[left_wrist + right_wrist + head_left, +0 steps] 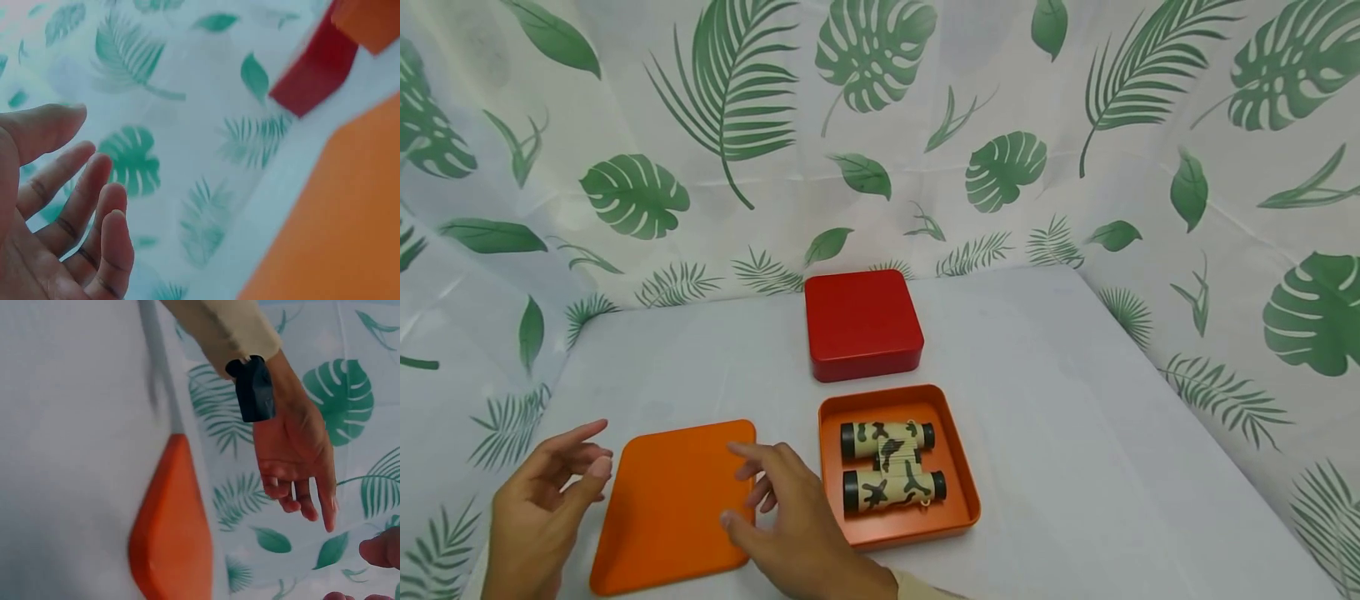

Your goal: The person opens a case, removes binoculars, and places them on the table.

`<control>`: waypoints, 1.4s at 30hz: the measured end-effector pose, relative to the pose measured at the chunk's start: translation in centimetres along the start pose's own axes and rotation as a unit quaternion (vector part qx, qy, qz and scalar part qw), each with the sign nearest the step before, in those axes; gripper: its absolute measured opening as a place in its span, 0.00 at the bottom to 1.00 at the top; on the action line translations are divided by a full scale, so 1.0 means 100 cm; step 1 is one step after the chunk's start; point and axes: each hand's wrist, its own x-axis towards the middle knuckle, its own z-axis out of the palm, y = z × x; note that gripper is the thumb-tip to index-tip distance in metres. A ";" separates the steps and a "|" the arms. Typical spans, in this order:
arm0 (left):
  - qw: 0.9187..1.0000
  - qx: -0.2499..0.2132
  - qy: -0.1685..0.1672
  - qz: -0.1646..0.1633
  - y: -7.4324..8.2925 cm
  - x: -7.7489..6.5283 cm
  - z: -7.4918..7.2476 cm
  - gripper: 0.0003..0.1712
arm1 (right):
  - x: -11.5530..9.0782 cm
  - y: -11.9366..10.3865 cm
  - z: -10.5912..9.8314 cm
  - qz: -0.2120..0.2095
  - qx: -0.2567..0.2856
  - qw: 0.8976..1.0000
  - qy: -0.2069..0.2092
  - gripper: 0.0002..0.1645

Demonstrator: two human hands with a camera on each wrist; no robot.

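An orange lid (pixel 677 500) lies flat on the table with its plain face up. My left hand (pixel 546 500) hovers at the lid's left edge, fingers loosely bent and holding nothing; in the left wrist view the same hand (pixel 69 212) has its fingers spread from the thumb. Over the lid's right edge is my right hand (pixel 790 508), its thumb and fingers apart with nothing between them. Just right of that hand stands an open orange box (pixel 951 500), and a pair of camouflage-patterned binoculars (pixel 891 467) with black ends lies inside it.
A closed red box (pixel 865 325) stands behind the orange box, near the back of the white-covered table (pixel 1075 467). A white cloth with green leaf prints (pixel 895 125) hangs behind and along the sides.
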 end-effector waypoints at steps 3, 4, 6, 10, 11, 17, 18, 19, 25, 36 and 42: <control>1.000 -0.019 -0.007 0.010 0.012 -0.004 0.015 0.25 | -0.002 -0.008 -0.010 -0.009 0.007 1.000 0.003 0.36; 1.000 -0.020 -0.009 0.011 0.016 -0.005 0.019 0.25 | -0.003 -0.010 -0.013 -0.012 0.008 1.000 0.004 0.35; 1.000 -0.024 -0.014 0.012 0.023 -0.008 0.029 0.24 | -0.003 -0.014 -0.019 -0.014 0.012 1.000 0.004 0.34; 0.999 -0.039 -0.031 0.016 0.036 -0.013 0.046 0.23 | -0.005 -0.020 -0.029 -0.002 0.010 1.000 0.008 0.34; 0.998 -0.044 -0.038 0.016 0.038 -0.014 0.050 0.23 | -0.005 -0.021 -0.032 0.004 0.009 1.000 0.010 0.34; 0.995 -0.055 -0.078 0.021 0.047 -0.020 0.070 0.23 | -0.006 -0.026 -0.050 0.015 -0.025 0.999 0.034 0.37; 0.995 -0.058 -0.082 0.026 0.047 -0.020 0.074 0.22 | -0.006 -0.026 -0.053 0.010 -0.029 0.999 0.040 0.38; 0.994 -0.061 -0.087 0.034 0.047 -0.020 0.077 0.22 | -0.005 -0.025 -0.056 0.006 -0.031 0.999 0.045 0.38; 0.986 -0.087 -0.119 0.081 0.048 -0.016 0.096 0.21 | -0.005 -0.020 -0.073 -0.027 -0.020 0.997 0.068 0.36; 0.980 -0.036 -0.158 0.114 0.046 -0.017 0.126 0.22 | -0.010 -0.012 -0.108 -0.088 -0.047 0.989 0.108 0.34; 0.975 -0.009 -0.179 0.135 0.041 -0.019 0.135 0.21 | -0.017 -0.005 -0.122 -0.073 -0.054 0.988 0.121 0.35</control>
